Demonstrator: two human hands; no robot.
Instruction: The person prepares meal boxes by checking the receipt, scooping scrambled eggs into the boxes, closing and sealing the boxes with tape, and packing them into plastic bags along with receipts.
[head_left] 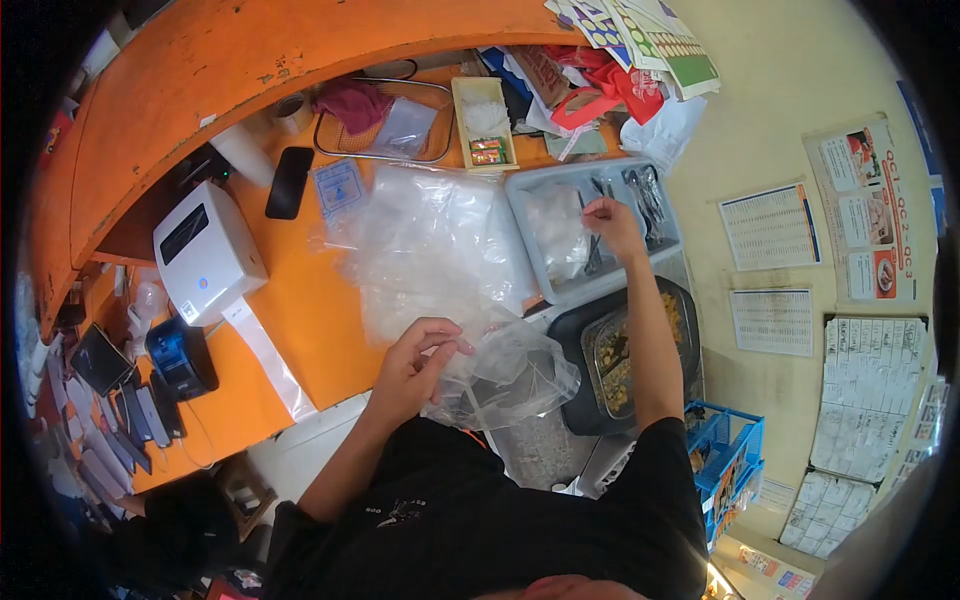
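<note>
My left hand (412, 372) is closed at the edge of a clear plastic bag (515, 385), which hangs crumpled and partly spread in front of my body. My right hand (613, 224) reaches into a grey-blue plastic tray (555, 294), fingers pinched together beside thin black pieces; whatever is between the fingertips is too small to make out. Inside the tray lie clear plastic packets (556, 235) on the left and wrapped black cutlery (645, 205) on the right. Flat clear plastic bags (430, 225) are piled on the orange table, left of the tray.
Under my right forearm sits a black tray (572, 400) with a clear food container (612, 385). A white label printer (208, 255), a phone (289, 183), a wire basket (385, 125) and a small wooden box (485, 122) stand around the bags. A blue crate (725, 450) is at right.
</note>
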